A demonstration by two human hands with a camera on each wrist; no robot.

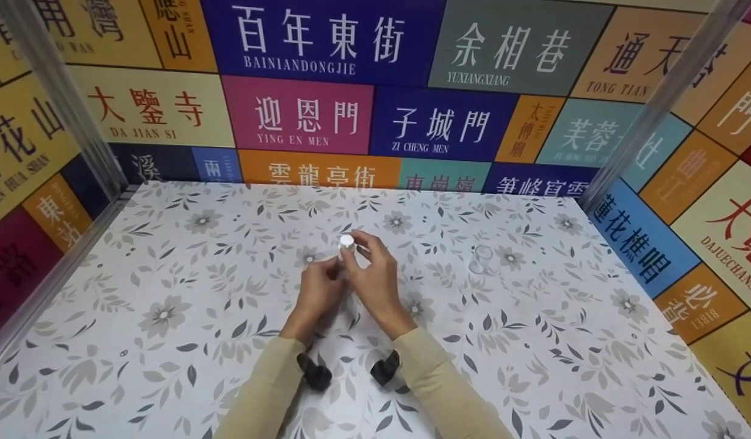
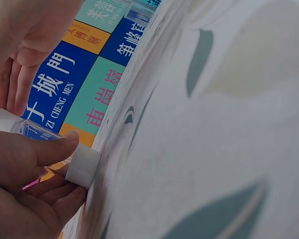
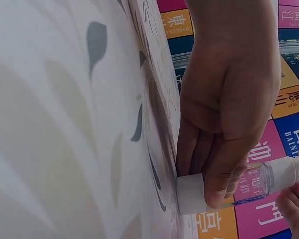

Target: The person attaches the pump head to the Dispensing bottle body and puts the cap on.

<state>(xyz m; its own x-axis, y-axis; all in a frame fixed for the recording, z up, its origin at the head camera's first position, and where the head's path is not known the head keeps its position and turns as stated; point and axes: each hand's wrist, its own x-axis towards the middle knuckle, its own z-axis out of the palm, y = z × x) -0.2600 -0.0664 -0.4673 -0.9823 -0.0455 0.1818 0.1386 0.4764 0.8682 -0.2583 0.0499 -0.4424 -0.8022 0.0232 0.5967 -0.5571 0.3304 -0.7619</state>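
A small clear bottle (image 3: 249, 184) with a white piece at each end stands upright on the table, its lower white end (image 2: 83, 166) at the tabletop. My left hand (image 1: 319, 291) pinches the bottle low down; the thumb (image 2: 60, 148) lies along the clear side just above that end. Higher up, my right hand (image 1: 375, 277) pinches the white top (image 1: 346, 241) between thumb and index finger. Its fingertips (image 3: 294, 201) come in at the edge of the right wrist view. From above, the hands hide most of the clear body.
A clear glass cup (image 1: 482, 261) stands to the right of my hands. The tabletop (image 1: 229, 366) has a leaf-and-flower cover, and panels with coloured lettered signs (image 1: 308, 116) rise behind it and at both sides. Black wrist devices (image 1: 316, 373) sit on both sleeves.
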